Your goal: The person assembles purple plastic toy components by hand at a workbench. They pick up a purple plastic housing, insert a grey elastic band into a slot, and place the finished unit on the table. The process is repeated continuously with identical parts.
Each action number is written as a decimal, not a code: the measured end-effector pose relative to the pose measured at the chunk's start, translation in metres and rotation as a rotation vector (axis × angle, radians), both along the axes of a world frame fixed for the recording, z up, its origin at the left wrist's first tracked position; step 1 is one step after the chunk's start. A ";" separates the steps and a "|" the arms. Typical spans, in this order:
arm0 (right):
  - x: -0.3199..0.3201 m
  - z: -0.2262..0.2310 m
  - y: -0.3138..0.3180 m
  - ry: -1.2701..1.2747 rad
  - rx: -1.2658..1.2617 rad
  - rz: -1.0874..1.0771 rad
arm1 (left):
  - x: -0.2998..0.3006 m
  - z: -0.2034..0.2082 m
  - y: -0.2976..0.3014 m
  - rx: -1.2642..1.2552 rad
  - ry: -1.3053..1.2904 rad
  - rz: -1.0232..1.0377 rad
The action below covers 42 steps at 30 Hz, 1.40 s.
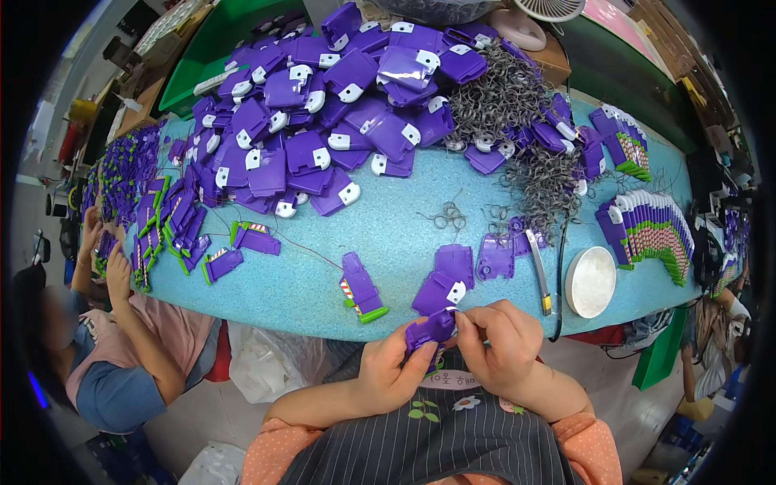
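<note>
Above the apron at the table's near edge, my left hand (390,365) grips a small purple plastic shell (432,330) between thumb and fingers. My right hand (508,341) is closed in a pinch at the shell's right corner; what its fingertips hold is too small to make out. Just beyond lies a purple cover with a white corner (440,293), overlapping another purple piece (455,260). Left of these rests a purple part with a green edge and striped strip (360,287). Flat purple shells (495,257) lie to the right.
A big heap of purple-and-white covers (283,153) and a tangle of grey coiled wires (501,97) fill the far side. At right are a utility knife (539,273), a round white dish (590,281) and stacked finished-looking parts (647,234). Another person (121,356) works at left.
</note>
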State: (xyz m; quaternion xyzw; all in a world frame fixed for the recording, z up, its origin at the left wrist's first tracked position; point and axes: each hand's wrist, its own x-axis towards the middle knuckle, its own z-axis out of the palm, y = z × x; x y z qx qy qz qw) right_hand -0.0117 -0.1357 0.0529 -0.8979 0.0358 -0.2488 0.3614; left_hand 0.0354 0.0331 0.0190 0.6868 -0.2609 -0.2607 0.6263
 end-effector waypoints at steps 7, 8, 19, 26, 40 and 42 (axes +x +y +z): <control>0.001 0.001 0.001 -0.017 0.003 0.016 | 0.003 0.006 -0.001 0.003 -0.072 -0.004; 0.001 0.001 0.001 -0.025 0.002 0.019 | 0.005 0.010 -0.005 -0.012 -0.116 0.002; 0.005 0.002 -0.024 0.233 0.403 0.272 | 0.012 0.023 -0.006 0.086 -0.522 -0.302; 0.021 -0.011 -0.039 -0.015 1.064 -0.276 | 0.011 0.046 -0.007 -0.205 0.867 -0.224; -0.008 -0.021 0.009 0.116 0.505 0.156 | -0.001 0.002 -0.011 -0.049 -0.037 0.092; -0.004 -0.023 0.011 0.049 0.391 0.120 | -0.001 0.004 -0.013 -0.079 0.063 0.095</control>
